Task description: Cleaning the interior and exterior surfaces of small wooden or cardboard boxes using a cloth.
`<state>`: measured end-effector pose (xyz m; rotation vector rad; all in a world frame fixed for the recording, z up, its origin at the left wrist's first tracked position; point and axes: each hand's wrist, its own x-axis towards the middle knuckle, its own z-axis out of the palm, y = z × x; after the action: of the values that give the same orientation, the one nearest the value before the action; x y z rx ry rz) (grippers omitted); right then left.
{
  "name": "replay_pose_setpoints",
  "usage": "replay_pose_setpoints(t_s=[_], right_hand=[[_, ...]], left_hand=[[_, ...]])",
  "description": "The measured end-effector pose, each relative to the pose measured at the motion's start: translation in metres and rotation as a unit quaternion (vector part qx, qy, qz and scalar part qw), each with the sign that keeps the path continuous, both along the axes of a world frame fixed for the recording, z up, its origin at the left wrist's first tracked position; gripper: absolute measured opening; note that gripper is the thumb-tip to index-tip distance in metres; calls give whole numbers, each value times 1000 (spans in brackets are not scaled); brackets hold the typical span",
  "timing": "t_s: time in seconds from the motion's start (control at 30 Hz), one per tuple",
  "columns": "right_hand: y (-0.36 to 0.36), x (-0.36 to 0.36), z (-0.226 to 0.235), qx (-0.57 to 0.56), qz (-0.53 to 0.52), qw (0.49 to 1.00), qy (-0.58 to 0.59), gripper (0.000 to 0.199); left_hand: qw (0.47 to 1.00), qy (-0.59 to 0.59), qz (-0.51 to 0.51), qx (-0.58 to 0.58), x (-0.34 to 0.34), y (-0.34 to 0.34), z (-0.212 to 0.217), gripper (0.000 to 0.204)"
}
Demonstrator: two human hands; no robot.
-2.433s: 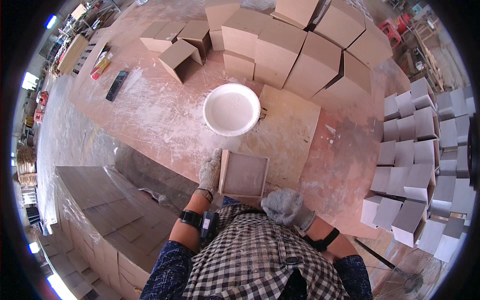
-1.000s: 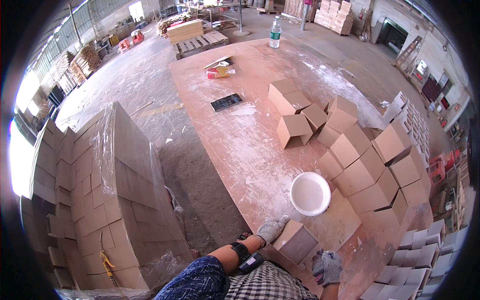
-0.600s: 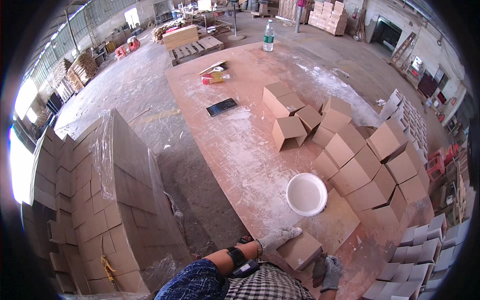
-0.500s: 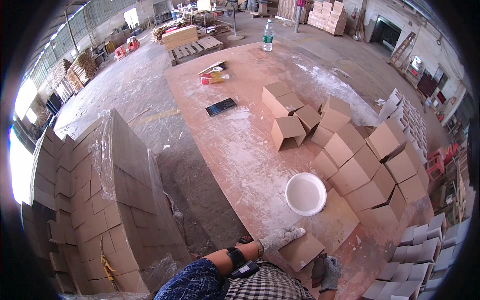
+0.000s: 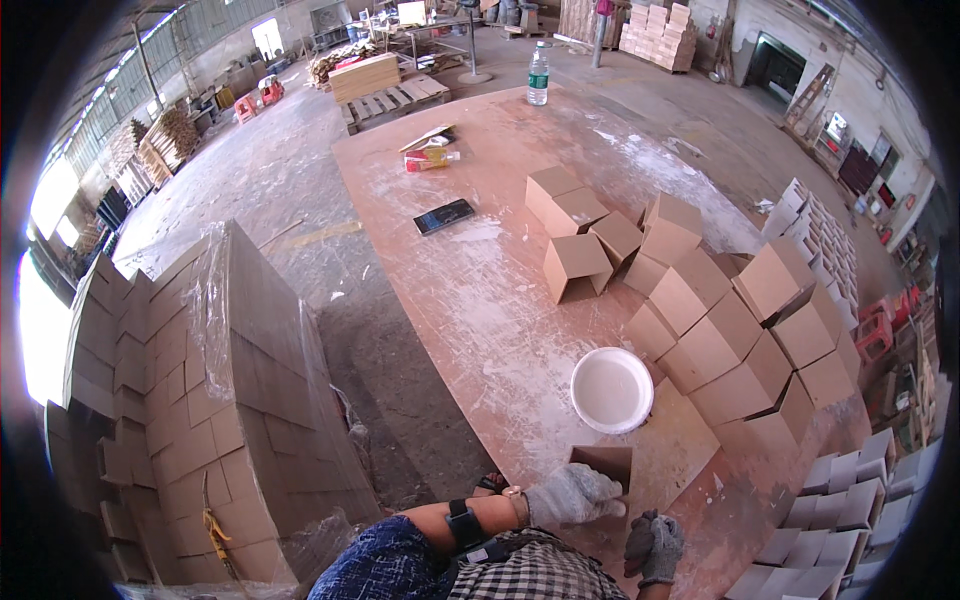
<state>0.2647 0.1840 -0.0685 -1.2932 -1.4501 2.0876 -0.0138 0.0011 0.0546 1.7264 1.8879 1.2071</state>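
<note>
My left hand, in a pale knitted glove, grips a brown cardboard box at the near edge of the table. The box's dark hollow opening shows beyond the fingers, and the hand covers much of its near part. Just right of it, my right hand is closed, also gloved, with a dark patch at its fingers. Whether that is a held thing or a stained glove, I cannot make out. Beyond the box stands a round white tub with whitish contents, partly over a flat brown board.
Several cardboard boxes cluster on the table's right side. A phone, a bottle with a red label and a water bottle stand or lie farther off. A wrapped cardboard stack rises at left, with pale stacked pieces at lower right.
The box has turned from showing a flat face to showing its hollow opening. My left hand has shifted from lying stretched along it to gripping it. My right hand has barely moved.
</note>
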Motion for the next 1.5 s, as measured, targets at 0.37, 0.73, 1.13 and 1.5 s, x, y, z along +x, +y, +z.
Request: replay_pose_setpoints(t_s=[0.37,0.73,1.13,1.5], right_hand=[[2,-2,58,443,68,877,-174,26],[-23,5,61,259,-157,952,-30,10],[-13,-60,122,290,-55,955,13,6],[-22,-73,109,654,160,711,-202,12]], left_hand=[[958,157,-239,21,45,34,0,17],[923,300,-242,-16,46,51,-50,19],[901,329,-248,135,9,46,-67,26],[912,282,-242,175,11,54,-85,25]])
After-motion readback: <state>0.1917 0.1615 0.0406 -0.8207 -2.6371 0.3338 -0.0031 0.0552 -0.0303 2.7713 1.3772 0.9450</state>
